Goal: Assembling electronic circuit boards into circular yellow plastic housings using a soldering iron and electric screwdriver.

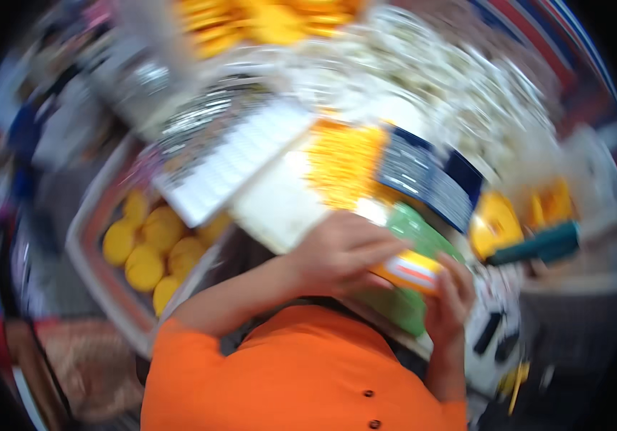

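The picture is heavily blurred by motion. My left hand [340,251] lies on top of a green and orange packet [412,269], fingers wrapped over its upper edge. My right hand [448,298] grips the same packet from its right side. The packet is held close to my chest, above my orange shirt. Just beyond it lies a yellow and dark blue bag [394,172] beside a white flat packet [279,201].
A grey tray [93,266] at the left holds several round yellow pieces [147,248]. A white ribbed sheet [240,158] rests over it. A yellow object and a teal handle [541,244] sit at the right. Yellow goods and pale packets fill the back.
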`<state>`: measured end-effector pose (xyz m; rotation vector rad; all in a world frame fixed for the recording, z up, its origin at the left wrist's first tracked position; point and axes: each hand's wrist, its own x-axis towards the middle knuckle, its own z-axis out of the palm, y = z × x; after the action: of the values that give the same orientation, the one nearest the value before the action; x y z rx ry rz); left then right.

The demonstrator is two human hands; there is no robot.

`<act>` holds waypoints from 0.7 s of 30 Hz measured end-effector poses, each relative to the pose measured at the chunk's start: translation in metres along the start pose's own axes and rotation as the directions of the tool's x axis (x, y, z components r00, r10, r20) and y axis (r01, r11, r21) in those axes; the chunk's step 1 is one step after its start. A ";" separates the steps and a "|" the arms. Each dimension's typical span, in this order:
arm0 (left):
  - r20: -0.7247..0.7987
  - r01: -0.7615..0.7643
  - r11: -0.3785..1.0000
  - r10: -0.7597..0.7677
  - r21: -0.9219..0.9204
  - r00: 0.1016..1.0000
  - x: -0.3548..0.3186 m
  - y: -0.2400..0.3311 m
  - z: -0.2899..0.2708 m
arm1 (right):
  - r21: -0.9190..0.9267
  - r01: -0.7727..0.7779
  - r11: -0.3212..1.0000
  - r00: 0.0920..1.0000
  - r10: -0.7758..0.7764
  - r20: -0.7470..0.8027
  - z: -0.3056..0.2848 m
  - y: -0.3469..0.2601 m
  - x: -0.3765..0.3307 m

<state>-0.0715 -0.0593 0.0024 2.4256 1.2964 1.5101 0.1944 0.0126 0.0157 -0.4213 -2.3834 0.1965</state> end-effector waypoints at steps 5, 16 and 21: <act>-0.262 0.308 0.951 -0.297 0.000 0.918 -0.036 0.026 -0.064 | 0.427 -0.156 0.891 0.937 0.270 -0.221 0.025 -0.001 -0.005; -0.816 0.865 0.054 -0.366 -0.499 -0.448 -0.392 0.047 -0.218 | 0.220 -0.124 0.967 0.835 -0.018 0.550 0.121 -0.052 0.046; -0.769 0.806 -0.345 -0.274 -0.481 -0.577 -0.484 0.026 -0.172 | 0.162 -0.109 0.981 0.798 -0.011 0.603 0.139 -0.054 0.046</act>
<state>-0.2779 -0.4546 -0.2544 -0.8402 2.8479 1.2768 0.0561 -0.0257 -0.0461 -0.3653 -2.9419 0.6671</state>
